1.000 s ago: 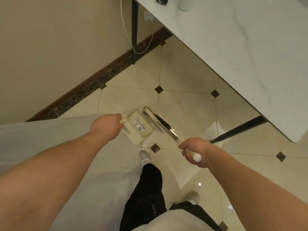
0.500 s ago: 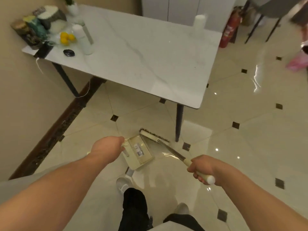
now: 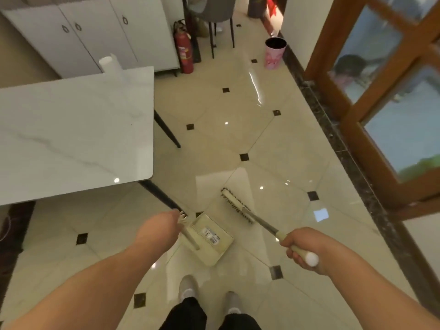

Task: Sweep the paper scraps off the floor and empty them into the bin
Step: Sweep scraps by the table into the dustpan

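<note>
My left hand (image 3: 164, 228) grips the handle of a cream dustpan (image 3: 210, 239), which hangs above the floor in front of my feet. My right hand (image 3: 302, 246) holds the cream handle of a broom (image 3: 235, 206); its brush head is just beyond the dustpan, over the tiles. A pink bin (image 3: 274, 53) with a dark opening stands far ahead by the wall. I cannot make out paper scraps inside the dustpan or on the floor.
A white marble table (image 3: 71, 134) with black legs fills the left side. White cabinets (image 3: 95, 34), a red fire extinguisher (image 3: 183, 50) and a grey chair (image 3: 214, 13) stand at the back. A wooden glass door (image 3: 390, 110) lines the right. Glossy tiled floor (image 3: 238, 110) leads toward the bin.
The view has swung right, from the wall and table underside to the open floor and the bin. Both hands keep their hold on dustpan and broom.
</note>
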The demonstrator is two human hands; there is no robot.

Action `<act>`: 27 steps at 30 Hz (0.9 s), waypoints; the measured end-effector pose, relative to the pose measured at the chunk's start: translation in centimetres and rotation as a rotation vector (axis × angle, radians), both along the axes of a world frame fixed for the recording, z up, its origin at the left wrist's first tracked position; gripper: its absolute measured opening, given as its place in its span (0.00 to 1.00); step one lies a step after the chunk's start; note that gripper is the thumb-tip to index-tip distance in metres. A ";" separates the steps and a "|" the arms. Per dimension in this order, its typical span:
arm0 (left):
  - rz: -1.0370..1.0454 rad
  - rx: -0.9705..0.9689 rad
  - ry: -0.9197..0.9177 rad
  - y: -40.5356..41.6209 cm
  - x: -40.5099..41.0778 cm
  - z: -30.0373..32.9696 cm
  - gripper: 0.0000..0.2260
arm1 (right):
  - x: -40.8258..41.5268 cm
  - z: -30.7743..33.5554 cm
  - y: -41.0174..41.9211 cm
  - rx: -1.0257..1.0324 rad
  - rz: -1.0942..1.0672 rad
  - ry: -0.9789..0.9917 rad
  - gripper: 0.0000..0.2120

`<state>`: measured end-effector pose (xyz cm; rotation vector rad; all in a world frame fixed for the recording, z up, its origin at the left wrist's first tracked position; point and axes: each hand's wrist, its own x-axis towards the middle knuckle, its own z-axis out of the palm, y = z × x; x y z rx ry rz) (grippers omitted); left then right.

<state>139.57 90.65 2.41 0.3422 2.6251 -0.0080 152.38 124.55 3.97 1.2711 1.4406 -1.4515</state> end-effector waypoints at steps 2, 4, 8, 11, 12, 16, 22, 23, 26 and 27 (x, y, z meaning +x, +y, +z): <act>-0.039 0.027 0.019 2.8 -2.0 0.8 0.09 | -1.1 0.1 1.9 -0.018 -0.151 0.028 0.11; -0.064 0.057 0.045 5.1 -4.2 1.4 0.10 | -3.0 0.4 3.1 -0.069 -0.314 0.068 0.08; -0.098 0.129 0.095 9.4 -10.4 2.5 0.09 | -9.3 0.7 5.8 -0.166 -0.581 0.152 0.08; -0.135 0.190 0.107 12.8 -16.6 3.6 0.08 | -15.1 1.7 8.3 -0.198 -0.670 0.189 0.08; -0.143 0.193 0.110 14.0 -18.7 4.1 0.08 | -17.0 2.4 9.3 -0.205 -0.684 0.192 0.07; -0.139 0.239 0.125 18.6 -27.5 5.8 0.08 | -25.6 5.3 14.1 -0.263 -0.721 0.220 0.05; -0.113 0.262 0.205 25.5 -38.5 9.6 0.10 | -34.0 8.3 19.5 -0.325 -0.809 0.305 0.04; -0.118 0.255 0.229 27.1 -40.6 9.9 0.10 | -35.7 8.4 21.0 -0.333 -0.808 0.313 0.04; -0.143 0.216 0.266 30.8 -45.1 10.7 0.10 | -39.9 8.2 25.0 -0.355 -0.818 0.334 0.06; -0.149 0.203 0.275 32.3 -46.7 10.6 0.10 | -41.5 8.1 26.6 -0.366 -0.816 0.345 0.06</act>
